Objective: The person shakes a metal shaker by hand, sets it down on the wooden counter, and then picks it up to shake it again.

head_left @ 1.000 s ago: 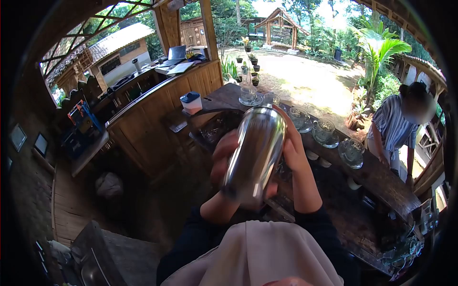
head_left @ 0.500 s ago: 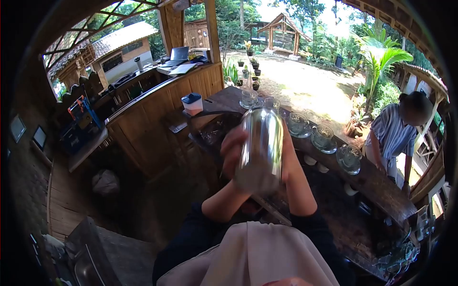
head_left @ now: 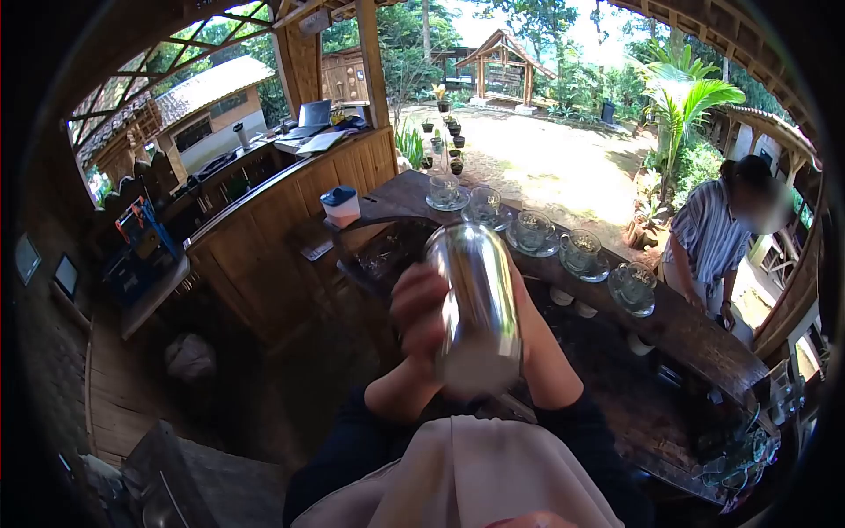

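Observation:
A shiny metal canister (head_left: 478, 304) is held tilted in front of my chest, its flat base turned toward me. My left hand (head_left: 416, 308) grips its left side, the fingers curled and slightly blurred. Along the other side, my right hand (head_left: 522, 308) presses against the canister, most of its fingers hidden behind the metal. Past the canister, several glass cups on saucers stand in a row on the dark wooden counter (head_left: 704, 348). Nearest to my right hand among them is a glass cup (head_left: 533, 231) with pale bits inside.
A blue-lidded plastic container (head_left: 340, 207) stands at the counter's left end. On the right, a person in a striped shirt (head_left: 704, 224) leans by the counter. Glassware (head_left: 744, 458) is grouped at the lower right. A laptop (head_left: 313, 114) sits on the wooden partition behind.
The canister and both hands are slightly lower and nearer to me. The whole view has shifted a little, with the background moving left.

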A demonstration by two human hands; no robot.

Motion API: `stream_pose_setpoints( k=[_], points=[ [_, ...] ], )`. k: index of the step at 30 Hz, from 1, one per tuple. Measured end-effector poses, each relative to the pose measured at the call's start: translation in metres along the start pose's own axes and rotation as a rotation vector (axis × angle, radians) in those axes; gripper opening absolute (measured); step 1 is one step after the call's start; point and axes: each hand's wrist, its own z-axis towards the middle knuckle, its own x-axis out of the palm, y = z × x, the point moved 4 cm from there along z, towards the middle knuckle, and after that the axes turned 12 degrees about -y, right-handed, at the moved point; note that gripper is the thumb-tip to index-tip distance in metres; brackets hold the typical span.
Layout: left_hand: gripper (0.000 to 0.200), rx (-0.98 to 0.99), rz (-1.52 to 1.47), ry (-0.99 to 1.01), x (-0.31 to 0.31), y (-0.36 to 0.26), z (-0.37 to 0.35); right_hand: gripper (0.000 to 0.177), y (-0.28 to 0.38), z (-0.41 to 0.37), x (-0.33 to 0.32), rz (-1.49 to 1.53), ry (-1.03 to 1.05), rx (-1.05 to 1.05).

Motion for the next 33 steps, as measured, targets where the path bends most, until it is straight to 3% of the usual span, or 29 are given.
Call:
stream_pose_setpoints(
  k=[1, 2, 3, 4, 5, 6, 7, 8, 9, 11, 12, 13, 14, 15, 16, 17, 20, 21, 22, 23, 24, 25, 27, 29, 31, 33],
  points=[
    [0.09, 0.173, -0.066, -0.164, -0.006, -0.016, 0.007, 0.108, 0.035, -0.006, 0.021, -0.101, 0.089, -0.188],
    [0.088, 0.199, -0.116, -0.407, 0.005, -0.035, 0.019, 0.121, 0.044, -0.013, 0.023, -0.184, 0.133, -0.234],
    [0.086, 0.224, -0.168, -0.651, 0.016, -0.05, 0.024, 0.12, 0.047, -0.015, 0.023, -0.227, 0.192, -0.496],
    [0.086, 0.231, -0.174, -0.65, 0.014, -0.044, 0.019, 0.12, 0.04, -0.017, 0.015, -0.2, 0.135, -0.454],
    [0.087, 0.201, -0.231, -0.478, 0.014, -0.031, 0.008, 0.121, 0.031, -0.02, 0.008, -0.17, 0.074, -0.406],
    [0.088, 0.164, -0.284, -0.304, 0.011, -0.018, -0.008, 0.103, 0.011, -0.012, -0.005, -0.042, -0.15, -0.067],
    [0.09, -0.03, -0.25, 0.01, 0.011, 0.005, -0.027, 0.077, 0.006, -0.008, -0.019, 0.095, -0.207, -0.014],
    [0.09, -0.307, -0.177, 0.174, 0.022, 0.041, -0.054, 0.062, -0.043, 0.0, -0.057, 0.208, -0.256, 0.239],
    [0.089, -0.579, -0.098, 0.334, 0.031, 0.067, -0.074, 0.064, -0.061, 0.005, -0.081, 0.017, -0.2, 0.262],
    [0.09, -0.541, -0.107, 0.332, 0.023, 0.063, -0.071, 0.069, -0.088, 0.0, -0.111, -0.182, -0.199, 0.366],
    [0.09, -0.503, -0.126, 0.327, 0.023, 0.062, -0.069, 0.072, -0.065, 0.004, -0.088, -0.122, -0.191, 0.214],
    [0.091, -0.292, -0.089, 0.233, 0.016, 0.038, -0.049, 0.075, -0.033, -0.002, -0.055, -0.054, -0.194, 0.083],
    [0.091, -0.203, -0.123, 0.123, 0.002, 0.017, -0.046, 0.085, -0.015, -0.009, -0.039, -0.093, -0.072, 0.062],
    [0.089, -0.07, -0.139, 0.106, -0.012, -0.013, -0.019, 0.097, 0.032, -0.014, -0.002, -0.209, 0.058, -0.153],
    [0.093, -0.035, -0.11, -0.035, -0.028, -0.042, -0.018, 0.111, 0.035, -0.02, 0.003, -0.249, 0.16, -0.225],
    [0.093, -0.035, -0.11, -0.036, -0.024, -0.042, -0.018, 0.12, 0.05, -0.019, 0.019, -0.297, 0.34, -0.513],
    [0.093, 0.036, -0.218, -0.205, -0.027, -0.046, -0.016, 0.124, 0.046, -0.025, 0.028, -0.258, 0.338, -0.569],
    [0.093, 0.058, -0.246, -0.26, -0.03, -0.047, -0.015, 0.121, 0.028, -0.024, 0.021, -0.046, 0.166, -0.234],
    [0.094, -0.001, -0.284, 0.052, -0.027, -0.017, -0.016, 0.106, 0.016, -0.016, 0.012, -0.014, 0.087, -0.16],
    [0.06, -0.135, -0.181, 0.09, -0.02, 0.013, -0.037, 0.086, -0.029, -0.014, -0.018, 0.021, -0.13, 0.293],
    [0.061, -0.406, -0.065, 0.249, -0.006, 0.029, -0.037, 0.08, -0.061, -0.008, -0.045, 0.051, -0.1, 0.33],
    [0.089, -0.628, -0.065, 0.386, -0.004, 0.049, -0.056, 0.074, -0.081, -0.003, -0.06, 0.08, -0.07, 0.364],
    [0.088, -0.719, -0.121, 0.088, -0.017, 0.05, -0.067, 0.074, -0.081, -0.007, -0.062, -0.081, -0.116, 0.218],
    [0.088, -0.293, -0.108, 0.12, -0.022, 0.017, -0.015, 0.09, -0.029, -0.01, -0.017, -0.059, 0.006, -0.045],
    [0.086, -0.008, -0.31, -0.023, -0.031, -0.026, 0.022, 0.098, 0.027, -0.019, 0.021, -0.058, 0.148, -0.202],
    [0.083, -0.011, -0.32, -0.105, -0.034, -0.042, 0.027, 0.102, 0.058, -0.023, 0.041, -0.216, 0.304, -0.624]
  ],
)
